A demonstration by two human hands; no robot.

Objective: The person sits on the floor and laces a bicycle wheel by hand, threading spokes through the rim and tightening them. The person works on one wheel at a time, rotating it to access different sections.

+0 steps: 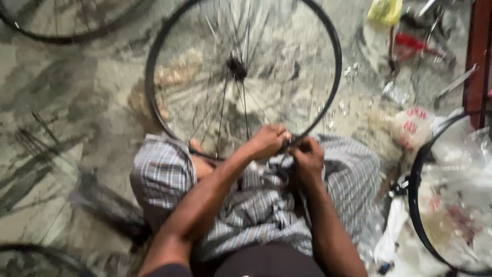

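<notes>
In the head view, the person sits on a mottled floor (77,92) with a black spoked wheel (154,97) propped against the knees, its hub (237,66) up the middle and thin spokes (221,115) fanning down to the near rim. A checked cloth (164,169) covers the lap under that rim. Around lie other rims: one at the top left (66,37), one at the bottom left (46,251), and a third on the right (414,184) over clear plastic wrap (456,205). A printed sack (410,128) sits near that rim, a yellow packet (384,10) and a red tool (410,42) lie further up, and a red post (479,51) stands at the right edge. Small metal bits (351,72) are scattered beside the wheel. The left hand (266,141) curls its fingers shut around the near rim where the spokes meet it. The right hand (307,154) touches it, fingers pinched closed on something small at the rim; blur hides what it is. Both forearms cross the lap, hiding part of the cloth.
</notes>
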